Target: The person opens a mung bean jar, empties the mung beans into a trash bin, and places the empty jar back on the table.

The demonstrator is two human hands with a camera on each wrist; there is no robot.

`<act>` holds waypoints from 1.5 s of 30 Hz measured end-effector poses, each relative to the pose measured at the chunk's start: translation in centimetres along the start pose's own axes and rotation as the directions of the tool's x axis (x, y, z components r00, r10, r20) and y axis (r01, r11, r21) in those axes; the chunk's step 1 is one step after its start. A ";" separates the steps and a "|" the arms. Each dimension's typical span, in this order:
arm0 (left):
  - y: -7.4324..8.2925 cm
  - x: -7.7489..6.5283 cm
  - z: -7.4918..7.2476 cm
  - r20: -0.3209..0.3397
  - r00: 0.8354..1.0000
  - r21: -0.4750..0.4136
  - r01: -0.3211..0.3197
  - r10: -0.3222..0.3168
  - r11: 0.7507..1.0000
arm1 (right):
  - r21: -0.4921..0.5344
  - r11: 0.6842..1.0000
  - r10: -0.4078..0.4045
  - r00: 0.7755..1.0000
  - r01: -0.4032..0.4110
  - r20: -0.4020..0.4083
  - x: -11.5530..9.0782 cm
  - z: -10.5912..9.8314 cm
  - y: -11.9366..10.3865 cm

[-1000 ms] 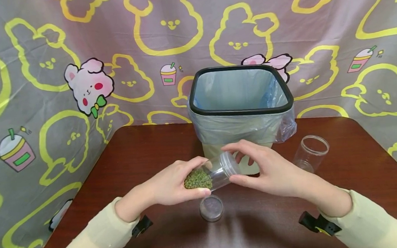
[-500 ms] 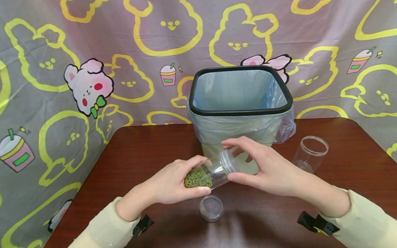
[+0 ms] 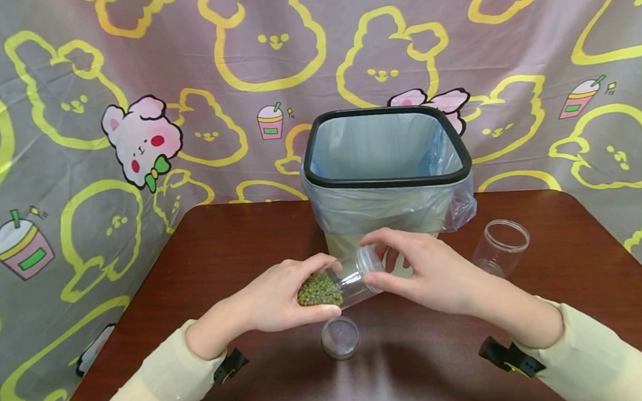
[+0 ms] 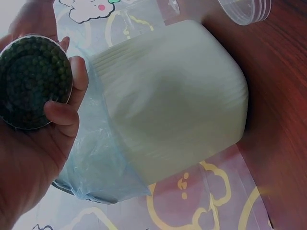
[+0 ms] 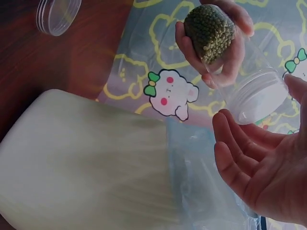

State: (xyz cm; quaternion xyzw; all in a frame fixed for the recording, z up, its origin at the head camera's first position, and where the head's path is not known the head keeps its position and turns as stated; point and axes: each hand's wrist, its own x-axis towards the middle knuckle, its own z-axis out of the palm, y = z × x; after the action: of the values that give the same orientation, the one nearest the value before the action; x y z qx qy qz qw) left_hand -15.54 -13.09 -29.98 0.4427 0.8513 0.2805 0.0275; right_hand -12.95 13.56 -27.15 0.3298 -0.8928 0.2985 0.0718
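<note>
Green, round, bean-like grains (image 3: 318,290) lie in one clear cylindrical jar (image 3: 353,282), which sits in the grip of the left hand (image 3: 283,293), thumb and fingers wrapped round its lower part. It tilts, top towards two o'clock. On that end is one clear, ridged, round lid (image 3: 369,261); the right hand (image 3: 433,273) pinches its rim between thumb and fingers. Seen from the head camera, the jar has a second clear lid (image 3: 340,337) below at six o'clock, a second clear jar (image 3: 501,248) upright at three, and at one o'clock a single cream bin (image 4: 177,105) lined with a pale blue plastic bag (image 3: 384,206). All stand on a reddish-brown wooden table (image 3: 217,254). Only the left wrist view shows the held jar's round base, covered with grains; the right wrist view shows the pinched lid's flat face.
</note>
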 end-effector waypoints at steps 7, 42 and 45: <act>-0.1 -0.1 0.0 0.000 1.000 0.004 0.017 -0.017 1.000 | 0.038 0.996 -0.078 0.997 0.078 0.001 -0.2 0.1 0.3; 0.0 -0.2 -0.1 0.025 1.000 0.069 0.015 -0.016 0.997 | 0.112 0.992 -0.063 0.998 0.061 0.018 -0.1 0.6 0.5; 0.0 -0.3 -0.1 0.026 0.999 0.064 0.019 -0.021 0.998 | 0.105 0.990 -0.091 0.996 0.089 0.007 -0.1 0.6 0.4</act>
State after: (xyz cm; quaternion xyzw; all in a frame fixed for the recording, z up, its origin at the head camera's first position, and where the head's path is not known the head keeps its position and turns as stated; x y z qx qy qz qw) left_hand -15.41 -13.40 -29.93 0.4385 0.8636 0.2471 0.0274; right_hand -13.11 13.55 -27.87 0.3747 -0.8605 0.3395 0.0625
